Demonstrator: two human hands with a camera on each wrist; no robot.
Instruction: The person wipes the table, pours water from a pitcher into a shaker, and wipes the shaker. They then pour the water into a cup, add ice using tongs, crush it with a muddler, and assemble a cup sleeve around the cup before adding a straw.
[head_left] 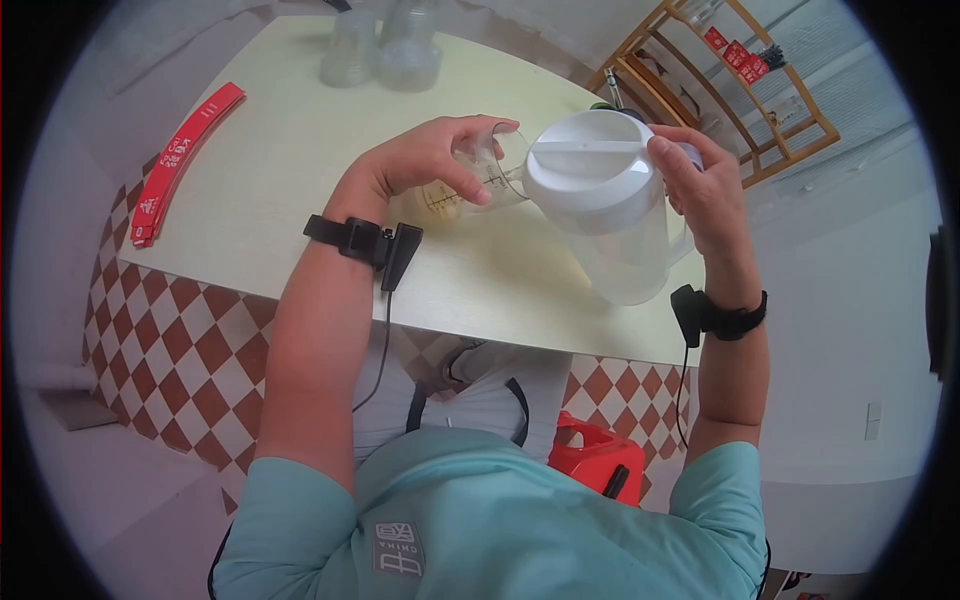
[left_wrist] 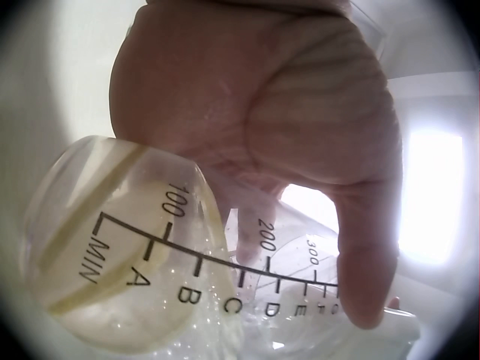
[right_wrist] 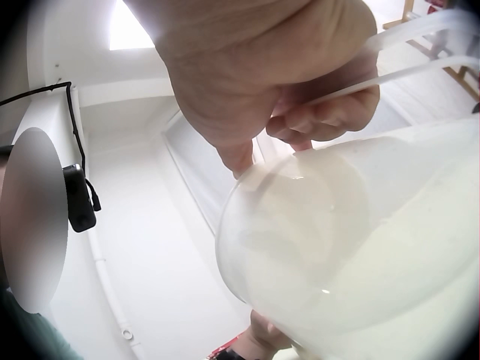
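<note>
My left hand (head_left: 425, 158) grips a clear measuring cup (left_wrist: 112, 232), thumb and fingers curled round its side. Black marks with numbers and letters run along the cup, which lies tilted with its mouth toward the pitcher. Pale yellowish pieces and shiny liquid with bubbles show inside. In my right hand (head_left: 708, 185) is the handle of a translucent white pitcher (head_left: 622, 255), tipped toward the cup. Its round white lid (head_left: 590, 165) is on, and the lid's edge overlaps the cup's mouth in the head view. Pale liquid lies slanted inside the pitcher in the right wrist view.
Both hands are over a pale table (head_left: 290, 130). A curved red strip with white lettering (head_left: 185, 165) lies at its left. Clear containers (head_left: 410, 62) stand at the back. Beyond the right edge is a wooden rack (head_left: 805, 152); a red plastic object (head_left: 590, 458) is below the front edge.
</note>
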